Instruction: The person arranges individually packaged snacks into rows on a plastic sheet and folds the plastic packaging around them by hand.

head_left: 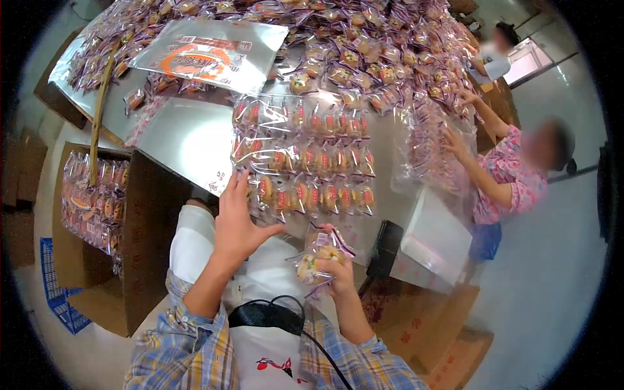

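Three rows of small wrapped pastries (302, 159) stand on edge in a clear plastic bag on the metal table, straight in front of me. My left hand (239, 224) is at the near left corner of the rows, fingers stretched out and thumb spread, with nothing in it. Below the right part of the rows, near the table's front edge, my right hand (338, 273) holds a few wrapped pastries (318, 257) in clear and purple film. Left of the rows lies a flat clear bag (188, 140), and a printed plastic bag (211, 55) lies beyond it.
A heap of wrapped pastries (364, 39) covers the back of the table. An open carton (140, 234) with packed bags is at left, a wooden stick (101, 117) above it. At right are a stack of clear bags (435, 237), cartons (416, 318) and a co-worker's hands (458, 144).
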Demonstrator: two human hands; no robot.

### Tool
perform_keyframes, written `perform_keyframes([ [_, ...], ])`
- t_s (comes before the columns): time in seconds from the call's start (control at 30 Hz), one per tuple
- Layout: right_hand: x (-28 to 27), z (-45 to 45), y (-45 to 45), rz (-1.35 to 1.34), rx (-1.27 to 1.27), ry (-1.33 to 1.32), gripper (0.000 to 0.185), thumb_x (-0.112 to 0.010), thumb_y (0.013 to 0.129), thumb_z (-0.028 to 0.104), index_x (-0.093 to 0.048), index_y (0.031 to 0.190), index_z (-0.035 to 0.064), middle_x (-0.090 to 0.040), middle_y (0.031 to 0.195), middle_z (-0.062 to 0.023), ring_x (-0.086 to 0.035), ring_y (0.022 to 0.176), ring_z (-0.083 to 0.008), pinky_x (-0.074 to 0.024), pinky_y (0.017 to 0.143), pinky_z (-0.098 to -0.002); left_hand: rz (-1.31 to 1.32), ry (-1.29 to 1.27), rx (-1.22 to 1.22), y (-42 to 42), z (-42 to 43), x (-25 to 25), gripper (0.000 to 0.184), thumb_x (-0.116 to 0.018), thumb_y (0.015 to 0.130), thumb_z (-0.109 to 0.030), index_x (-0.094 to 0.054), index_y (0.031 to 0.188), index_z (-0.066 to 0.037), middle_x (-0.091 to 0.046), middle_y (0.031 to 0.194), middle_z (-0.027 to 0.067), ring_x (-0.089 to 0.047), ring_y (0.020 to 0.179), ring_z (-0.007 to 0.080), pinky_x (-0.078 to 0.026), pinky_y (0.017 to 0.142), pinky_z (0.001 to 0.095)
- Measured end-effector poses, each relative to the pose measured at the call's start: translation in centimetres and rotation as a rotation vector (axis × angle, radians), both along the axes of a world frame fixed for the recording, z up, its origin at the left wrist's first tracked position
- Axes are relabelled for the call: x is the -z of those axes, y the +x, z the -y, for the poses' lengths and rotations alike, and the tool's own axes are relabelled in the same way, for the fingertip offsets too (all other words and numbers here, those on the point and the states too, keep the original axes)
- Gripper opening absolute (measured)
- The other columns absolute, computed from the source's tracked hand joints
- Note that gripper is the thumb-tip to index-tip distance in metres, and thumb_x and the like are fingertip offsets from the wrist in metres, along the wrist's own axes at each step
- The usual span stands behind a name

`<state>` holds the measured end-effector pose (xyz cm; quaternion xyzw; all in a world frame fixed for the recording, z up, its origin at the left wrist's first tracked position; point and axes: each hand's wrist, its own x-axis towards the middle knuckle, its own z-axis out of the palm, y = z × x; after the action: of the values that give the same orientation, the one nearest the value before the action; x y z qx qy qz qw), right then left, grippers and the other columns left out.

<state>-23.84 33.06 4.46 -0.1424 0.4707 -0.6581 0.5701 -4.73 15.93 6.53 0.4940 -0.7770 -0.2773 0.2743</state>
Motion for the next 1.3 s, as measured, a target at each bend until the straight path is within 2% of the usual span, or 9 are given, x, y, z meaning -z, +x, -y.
perform_keyframes([
  [0.37,1.0,5.6,-0.3,0.046,0.301,0.015,0.075,-0.067,0.086,-0.006,-0.045,0.156,0.0107,-0.066,0.106,-0.0085,-0.071,0.090,-0.0232,-0.0637,0.079,-0.0429,-0.113,-0.154,-0.113,-4.2,2.5,2.7,0.099,-0.097,0.066,-0.026,-0.046,0.148,-0.006,-0.054,0.145,0.0182,-0.053,0.131,0.0380,-0.048,0.109,0.0462],
  [0.53,1.5,4.8,0.2,0.001,0.328,-0.048,0.076,-0.066,0.086,-0.004,-0.043,0.157,0.0120,-0.065,0.114,-0.0124,-0.070,0.095,-0.0254,-0.0635,0.080,-0.0426,-0.025,-0.424,-0.096,-2.0,2.1,3.3,0.091,-0.094,0.070,-0.021,-0.048,0.147,-0.005,-0.050,0.146,0.0184,-0.050,0.132,0.0380,-0.049,0.102,0.0487],
  [0.63,1.7,3.0,1.9,0.032,0.405,-0.166,0.079,-0.060,0.088,-0.004,-0.035,0.161,0.0134,-0.061,0.127,-0.0155,-0.068,0.107,-0.0283,-0.0621,0.088,-0.0432,-0.195,-0.578,0.045,0.8,-0.1,4.2,0.056,-0.091,0.070,-0.007,-0.067,0.121,-0.006,-0.064,0.124,0.0140,-0.060,0.111,0.0344,-0.050,0.093,0.0458],
  [0.73,1.4,2.9,4.0,-0.114,0.690,-0.072,0.075,-0.057,0.092,-0.004,-0.035,0.161,0.0138,-0.059,0.131,-0.0164,-0.067,0.109,-0.0282,-0.0619,0.090,-0.0439,-0.324,-0.531,0.161,1.4,-2.3,3.9,0.033,-0.087,0.071,-0.002,-0.072,0.100,-0.007,-0.068,0.099,0.0065,-0.064,0.094,0.0289,-0.050,0.083,0.0422],
  [0.77,1.9,2.9,4.2,-0.240,0.748,-0.065,0.074,-0.070,0.091,0.000,-0.037,0.157,0.0008,-0.058,0.136,-0.0132,-0.062,0.116,-0.0242,-0.0533,0.103,-0.0396,-0.367,-0.500,0.190,1.2,-2.6,3.6,0.027,-0.086,0.071,-0.001,-0.072,0.092,-0.007,-0.068,0.091,0.0038,-0.064,0.089,0.0272,-0.049,0.079,0.0411],
  [0.93,6.0,5.3,0.8,-0.844,0.789,-0.093,0.071,-0.083,0.086,0.008,-0.048,0.147,-0.0015,-0.035,0.159,-0.0184,-0.039,0.144,-0.0322,-0.0368,0.117,-0.0465,-0.344,-0.495,0.180,1.5,-2.5,2.8,0.025,-0.084,0.073,-0.001,-0.072,0.094,-0.007,-0.068,0.091,0.0060,-0.064,0.088,0.0289,-0.050,0.077,0.0402],
  [1.0,5.6,6.1,-0.6,-1.336,0.561,0.070,0.073,-0.089,0.083,0.013,-0.051,0.143,-0.0012,-0.029,0.163,-0.0214,-0.035,0.148,-0.0365,-0.0350,0.118,-0.0496,-0.305,-0.458,0.129,2.2,-2.1,2.6,0.025,-0.084,0.075,-0.002,-0.072,0.096,-0.007,-0.068,0.095,0.0074,-0.064,0.090,0.0297,-0.050,0.077,0.0406],
  [1.13,2.7,6.7,-1.1,-1.368,0.345,0.216,0.076,-0.091,0.082,0.029,-0.054,0.140,-0.0016,-0.020,0.166,-0.0257,-0.027,0.151,-0.0438,-0.0285,0.122,-0.0538,-0.288,-0.256,0.052,3.6,-2.3,2.5,0.030,-0.083,0.079,-0.007,-0.071,0.107,-0.003,-0.065,0.107,0.0131,-0.063,0.099,0.0331,-0.052,0.084,0.0426],
  [1.3,3.2,5.9,-1.3,-1.364,0.443,0.220,0.082,-0.089,0.083,0.039,-0.052,0.139,-0.0072,-0.019,0.167,-0.0267,-0.022,0.154,-0.0451,-0.0263,0.123,-0.0548,-0.287,-0.138,0.041,4.6,-3.6,2.5,0.033,-0.082,0.082,-0.008,-0.069,0.111,-0.001,-0.066,0.110,0.0162,-0.064,0.101,0.0353,-0.054,0.089,0.0434],
])
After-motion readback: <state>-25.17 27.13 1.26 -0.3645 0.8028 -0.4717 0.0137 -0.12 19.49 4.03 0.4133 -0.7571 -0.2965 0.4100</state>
